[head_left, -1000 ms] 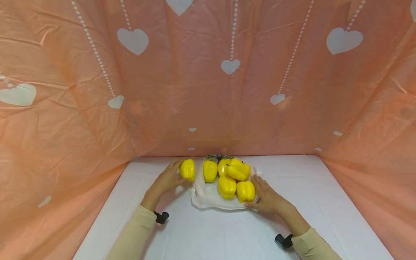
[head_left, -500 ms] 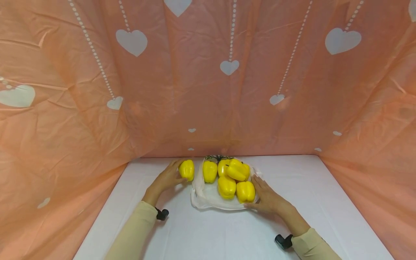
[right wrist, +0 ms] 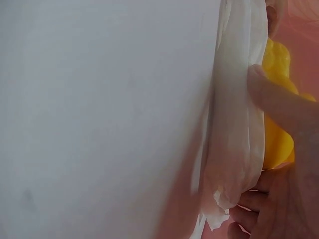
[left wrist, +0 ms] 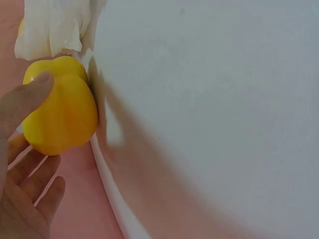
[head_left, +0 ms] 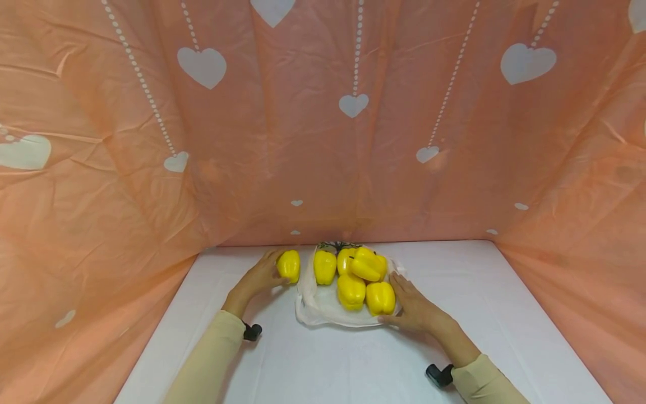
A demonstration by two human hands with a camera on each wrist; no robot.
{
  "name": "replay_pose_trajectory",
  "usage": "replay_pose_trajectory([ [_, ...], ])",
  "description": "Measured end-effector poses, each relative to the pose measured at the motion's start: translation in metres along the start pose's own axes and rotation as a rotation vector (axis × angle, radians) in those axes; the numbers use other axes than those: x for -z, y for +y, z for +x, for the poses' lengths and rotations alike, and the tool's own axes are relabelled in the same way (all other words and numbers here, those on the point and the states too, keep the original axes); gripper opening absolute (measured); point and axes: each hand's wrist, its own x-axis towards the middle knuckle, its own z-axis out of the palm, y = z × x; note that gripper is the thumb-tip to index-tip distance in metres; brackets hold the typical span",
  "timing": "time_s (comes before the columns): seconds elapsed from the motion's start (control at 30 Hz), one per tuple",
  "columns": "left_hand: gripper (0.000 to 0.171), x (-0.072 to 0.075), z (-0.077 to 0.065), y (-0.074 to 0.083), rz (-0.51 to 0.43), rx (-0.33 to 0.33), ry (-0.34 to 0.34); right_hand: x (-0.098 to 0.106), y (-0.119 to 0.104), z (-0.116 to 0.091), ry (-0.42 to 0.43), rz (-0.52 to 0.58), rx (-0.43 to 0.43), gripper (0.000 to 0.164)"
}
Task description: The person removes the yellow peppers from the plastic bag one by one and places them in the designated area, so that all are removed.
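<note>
In the head view my left hand (head_left: 259, 276) holds a yellow bell pepper (head_left: 289, 266) just left of a white cloth bag (head_left: 323, 314). The left wrist view shows the thumb on the near side of that bell pepper (left wrist: 62, 112) and the fingers beneath and behind it. Several more yellow bell peppers (head_left: 351, 292) sit on the spread bag, one lying on top of others. My right hand (head_left: 419, 306) rests at the bag's right edge, fingers extended beside the peppers. In the right wrist view its thumb touches the bag's folded rim (right wrist: 237, 114).
A white cloth covers the table (head_left: 323, 365). Behind and on both sides hangs an orange curtain (head_left: 282, 140) with white hearts. A dark printed pattern (head_left: 339, 246) shows on the bag's far edge. Black cameras (head_left: 439, 376) are strapped to both wrists.
</note>
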Motion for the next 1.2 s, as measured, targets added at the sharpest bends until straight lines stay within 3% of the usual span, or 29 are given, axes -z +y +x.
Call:
replay_pose_trajectory([
  [0.17,0.09,0.0,-0.001,0.001,-0.02,-0.012,-0.004,0.0,0.0,-0.001,-0.003,0.001,-0.002,0.122],
  [0.57,0.093,-0.003,0.0,0.004,0.014,0.047,-0.033,0.0,-0.002,-0.002,-0.004,0.012,-0.013,0.122],
  [0.8,0.092,-0.001,0.0,0.009,0.024,0.03,-0.006,0.0,0.0,-0.002,-0.006,0.022,-0.012,0.122],
  [1.2,0.084,-0.01,0.006,0.048,0.089,0.038,0.057,0.002,-0.001,-0.003,-0.001,0.032,-0.01,0.123],
])
